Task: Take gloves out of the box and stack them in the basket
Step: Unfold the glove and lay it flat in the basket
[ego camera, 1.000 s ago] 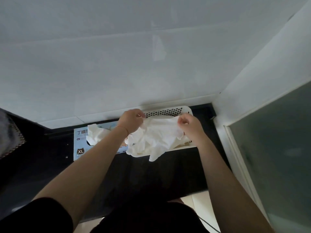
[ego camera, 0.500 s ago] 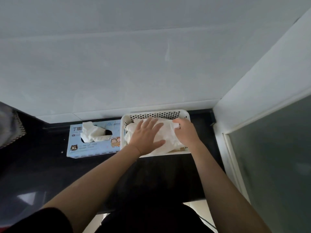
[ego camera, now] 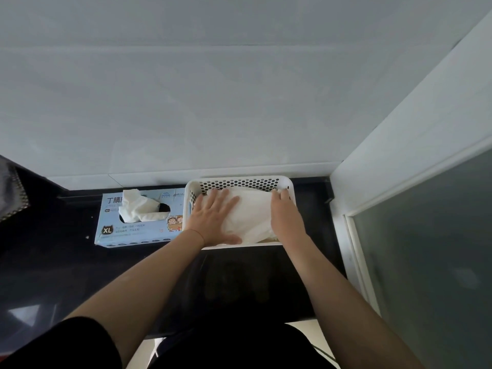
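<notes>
Gloves (ego camera: pixel 253 217) lengthwise in basket (ego camera: pixel 288 189) | left hand (ego camera: pixel 213 219) flat, right hand (ego camera: pixel 286 217) pinching

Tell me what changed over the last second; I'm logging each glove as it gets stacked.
The glove, held up by both hands a second ago, went down into the basket. The left hand let go and now presses flat on it; the right hand rests at its far right edge, grip unclear. The glove box, a glove poking from its slot, stayed beside the basket.
</notes>
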Demonstrator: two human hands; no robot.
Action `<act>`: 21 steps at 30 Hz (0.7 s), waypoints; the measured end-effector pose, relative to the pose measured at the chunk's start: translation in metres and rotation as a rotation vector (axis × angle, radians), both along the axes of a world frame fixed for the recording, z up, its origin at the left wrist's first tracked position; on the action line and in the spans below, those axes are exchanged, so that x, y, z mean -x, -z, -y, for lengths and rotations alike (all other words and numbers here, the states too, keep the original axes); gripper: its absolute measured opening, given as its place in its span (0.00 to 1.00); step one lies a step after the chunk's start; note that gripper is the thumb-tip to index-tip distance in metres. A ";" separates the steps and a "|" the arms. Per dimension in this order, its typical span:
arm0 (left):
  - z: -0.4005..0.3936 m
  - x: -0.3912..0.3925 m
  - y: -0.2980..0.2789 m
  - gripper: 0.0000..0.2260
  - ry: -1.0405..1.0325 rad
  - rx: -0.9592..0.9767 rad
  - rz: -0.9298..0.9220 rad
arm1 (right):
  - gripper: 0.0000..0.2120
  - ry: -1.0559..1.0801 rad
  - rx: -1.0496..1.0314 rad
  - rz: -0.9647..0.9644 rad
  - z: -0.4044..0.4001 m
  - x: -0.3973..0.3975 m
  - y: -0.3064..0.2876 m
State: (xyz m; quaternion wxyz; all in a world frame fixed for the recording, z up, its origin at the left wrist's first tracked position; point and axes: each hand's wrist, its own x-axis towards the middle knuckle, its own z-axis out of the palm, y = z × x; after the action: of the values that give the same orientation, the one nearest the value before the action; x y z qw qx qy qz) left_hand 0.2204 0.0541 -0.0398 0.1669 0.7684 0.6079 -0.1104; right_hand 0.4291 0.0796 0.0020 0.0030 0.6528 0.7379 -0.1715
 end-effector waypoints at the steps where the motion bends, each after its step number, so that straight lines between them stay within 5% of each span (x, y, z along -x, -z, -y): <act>1: -0.001 -0.001 0.000 0.51 0.001 0.008 -0.012 | 0.22 0.000 -0.023 0.023 0.001 0.001 0.001; 8: -0.002 -0.005 0.002 0.51 -0.010 0.026 -0.006 | 0.16 -0.109 -0.227 0.133 0.006 0.017 0.000; 15: 0.000 0.001 -0.012 0.49 0.025 0.005 0.019 | 0.17 -0.029 -0.016 0.137 0.009 0.026 0.004; 21: 0.015 0.035 -0.037 0.31 -0.082 -0.235 0.223 | 0.14 -0.075 -0.210 -0.048 0.018 0.088 -0.014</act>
State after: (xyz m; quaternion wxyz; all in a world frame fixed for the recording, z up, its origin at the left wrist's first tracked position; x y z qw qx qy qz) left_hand 0.1850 0.0395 -0.0031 0.1468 0.7647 0.6251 0.0543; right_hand 0.3414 0.0619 0.0160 -0.0768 0.6172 0.7755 -0.1085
